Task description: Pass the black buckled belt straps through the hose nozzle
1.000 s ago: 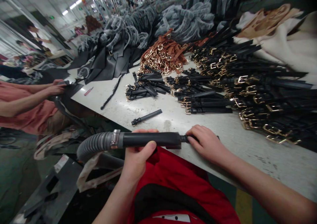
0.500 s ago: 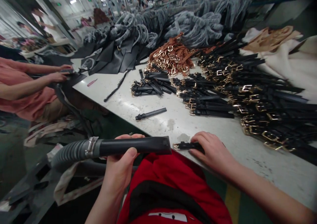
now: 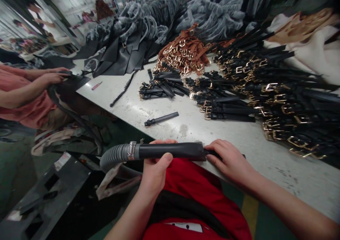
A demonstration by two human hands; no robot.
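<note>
Far L: co-worker's hands (image 3: 53, 78) rest on dark leather sheets (image 3: 119, 61) at the table (image 3: 265, 151) corner, well apart from the wearer.

Low L-centre: grey ribbed hose (image 3: 114, 155) curves up from the floor side and joins a black nozzle (image 3: 172, 150) via a metal clamp (image 3: 131, 150). Left hand (image 3: 155, 167) is clamped round the nozzle mid-length, fingers over the top, thumb on the near side. Nozzle lies approx level along the table's near edge, above a red garment (image 3: 191, 183). It looks like rigid plastic, light, w/ a smooth body that could twist in the palm. The hose is soft and drags, so the best hold is probably the mid-barrel, just fwd of the clamp, as it is held now.

Centre, further back: a lone strap (image 3: 160, 119) lies flat on the table, untouched.

Centre-R: the nozzle mouth touches a black strap (image 3: 212, 154) on the table edge. Right hand (image 3: 231, 159) lies on it, fingers together and pressed flat, pinning it. Buckle end hidden, can't tell if it's inside the mouth. The strap looks thin, limp and light, likely to shift unless it's pressed down close to the mouth.

Back/R: brown straps (image 3: 183, 56), then big heaps of black straps w/ gold buckles (image 3: 278, 98).
</note>
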